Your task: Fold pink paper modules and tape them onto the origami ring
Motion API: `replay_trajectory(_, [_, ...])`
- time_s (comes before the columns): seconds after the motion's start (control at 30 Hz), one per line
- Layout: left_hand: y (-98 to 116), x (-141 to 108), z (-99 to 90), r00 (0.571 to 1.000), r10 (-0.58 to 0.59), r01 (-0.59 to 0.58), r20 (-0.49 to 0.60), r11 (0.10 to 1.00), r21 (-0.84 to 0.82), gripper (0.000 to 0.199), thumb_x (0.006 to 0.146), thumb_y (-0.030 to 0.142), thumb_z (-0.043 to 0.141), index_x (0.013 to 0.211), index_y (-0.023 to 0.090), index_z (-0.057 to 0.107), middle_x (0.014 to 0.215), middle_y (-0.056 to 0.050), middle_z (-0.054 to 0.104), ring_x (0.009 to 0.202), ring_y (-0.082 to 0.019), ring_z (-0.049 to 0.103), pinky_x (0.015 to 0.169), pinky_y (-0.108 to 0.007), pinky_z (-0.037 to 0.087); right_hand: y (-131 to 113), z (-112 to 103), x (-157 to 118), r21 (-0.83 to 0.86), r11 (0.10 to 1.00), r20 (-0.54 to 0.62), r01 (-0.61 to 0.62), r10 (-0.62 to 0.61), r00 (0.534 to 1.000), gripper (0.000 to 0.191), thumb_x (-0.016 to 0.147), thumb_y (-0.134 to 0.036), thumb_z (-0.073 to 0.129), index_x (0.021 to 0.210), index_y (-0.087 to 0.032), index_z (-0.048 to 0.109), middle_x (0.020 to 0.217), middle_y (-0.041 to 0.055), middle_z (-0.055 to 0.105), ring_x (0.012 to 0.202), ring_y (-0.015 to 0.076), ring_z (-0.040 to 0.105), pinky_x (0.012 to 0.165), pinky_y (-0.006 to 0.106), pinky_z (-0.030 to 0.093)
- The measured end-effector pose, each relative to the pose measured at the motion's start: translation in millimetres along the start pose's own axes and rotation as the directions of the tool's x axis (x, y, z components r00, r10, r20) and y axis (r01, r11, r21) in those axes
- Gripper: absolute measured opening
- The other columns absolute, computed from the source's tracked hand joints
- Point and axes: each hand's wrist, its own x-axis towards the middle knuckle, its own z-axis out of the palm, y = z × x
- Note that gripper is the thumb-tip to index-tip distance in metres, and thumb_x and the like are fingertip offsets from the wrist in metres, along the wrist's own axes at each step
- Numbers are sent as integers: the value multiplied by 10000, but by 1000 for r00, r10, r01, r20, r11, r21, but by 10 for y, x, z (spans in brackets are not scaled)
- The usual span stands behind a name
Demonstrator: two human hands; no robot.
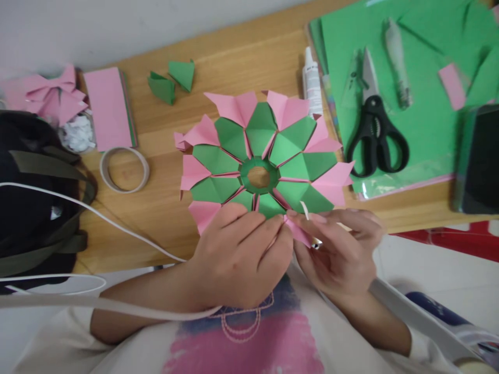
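Note:
A round folded-paper flower point(294, 150), with green segments and pink tips around an open centre, lies at the table's front edge. My left hand point(244, 254) is closed at its lower rim, its fingertips pinching a small pink paper piece point(298, 231). From the other side my right hand point(339, 249) grips the same pink piece between thumb and fingers. A thin white strip point(304, 210) sticks up by the right fingertips. My fingers hide part of the lower petals.
Black scissors point(376, 130) and a pen-like tool point(397, 65) lie on green sheets point(424, 140). A glue tube point(312, 85), tape roll point(124, 170), pink paper stack point(108, 109), green folded pieces point(182, 75) and black bag point(35, 192) surround the flower.

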Motion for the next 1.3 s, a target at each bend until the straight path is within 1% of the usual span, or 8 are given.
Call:
replay_trajectory(0.37, [-19, -9, 20, 1000, 22, -22, -17, 1000, -9, 172, 922, 126, 430, 943, 119, 601, 946, -65, 742, 745, -166, 663, 689, -336, 502, 0, -8, 24, -25, 999, 5, 38, -38, 999, 246, 799, -178, 678, 1022, -189, 573, 908, 5, 546, 755, 122, 546, 726, 320, 386])
replay_trajectory(0.5, [3, -17, 17, 999, -37, 37, 1, 999, 8, 214, 942, 126, 384, 948, 163, 595, 954, -14, 740, 753, -144, 654, 716, -318, 492, -3, 5, 5, -37, 999, 15, 31, -31, 999, 232, 828, -196, 646, 1046, -200, 568, 866, 5, 574, 751, 137, 553, 722, 329, 391])
replay_trajectory(0.63, [13, -37, 14, 999, -51, 51, 7, 998, -24, 218, 942, 133, 393, 986, 138, 607, 993, -33, 728, 814, -156, 648, 743, -325, 477, -18, 12, 16, -29, 1000, -24, 12, -12, 1000, 210, 827, -192, 643, 1024, -206, 571, 858, 1, 583, 722, 129, 547, 699, 324, 388])
replay_trajectory(0.77, [14, -29, 13, 998, -58, 58, -4, 998, -13, 221, 937, 141, 405, 990, 132, 619, 996, -45, 731, 809, -163, 651, 720, -336, 476, -17, 29, 19, -1, 1000, -44, 3, -3, 999, 297, 792, -185, 685, 1061, -219, 565, 907, -1, 602, 757, 140, 562, 711, 326, 405])
replay_trajectory(0.9, [22, 13, 20, 998, -55, 55, 32, 998, 21, 242, 942, 154, 393, 927, 200, 630, 928, 12, 740, 744, -142, 651, 693, -320, 496, -4, 57, -21, 25, 1000, -97, -17, 19, 995, 449, 776, -144, 695, 1191, -227, 542, 855, -12, 621, 787, 159, 578, 736, 332, 410])
replay_trajectory(1.0, [37, 38, 30, 997, -59, 57, 55, 998, 29, 253, 950, 144, 373, 919, 197, 618, 862, 34, 733, 728, -137, 648, 708, -322, 496, 1, 62, -49, 15, 1000, -110, -6, 8, 994, 538, 767, -150, 708, 1265, -222, 519, 811, -11, 642, 780, 171, 579, 727, 335, 414])
replay_trajectory(1.13, [61, 36, 36, 997, -66, 67, 29, 997, -22, 218, 948, 119, 379, 943, 148, 596, 885, -5, 724, 777, -163, 658, 755, -346, 496, 0, 47, -49, 20, 1000, -130, 12, -9, 991, 620, 762, -123, 704, 1330, -230, 480, 812, -5, 648, 755, 176, 558, 704, 338, 407])
replay_trajectory(1.3, [72, 18, 24, 996, -81, 83, 26, 994, -73, 169, 922, 105, 434, 991, 117, 588, 962, -58, 722, 855, -203, 664, 779, -372, 511, -1, 33, -24, 7, 998, -117, 69, -68, 991, 610, 735, -76, 704, 1300, -209, 516, 871, 2, 615, 730, 158, 546, 661, 327, 369])
